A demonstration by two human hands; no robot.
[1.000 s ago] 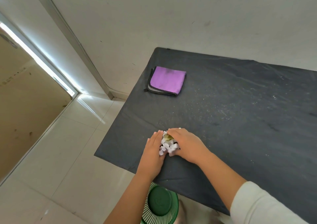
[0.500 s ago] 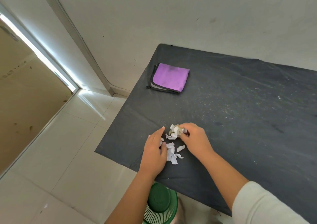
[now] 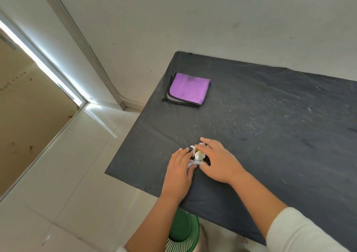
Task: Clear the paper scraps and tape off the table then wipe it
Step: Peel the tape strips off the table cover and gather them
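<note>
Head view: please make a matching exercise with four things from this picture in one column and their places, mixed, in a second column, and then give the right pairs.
Column one:
1. purple cloth
2. paper scraps
3. green basket
4. white sleeve

Column two:
a. on the floor, below the near edge of the table
b. between the left hand and the right hand
c. on the right forearm, at the bottom right of the picture
d. folded, near the far left corner of the table

Right pairs: 1-d, 2-b, 3-a, 4-c
</note>
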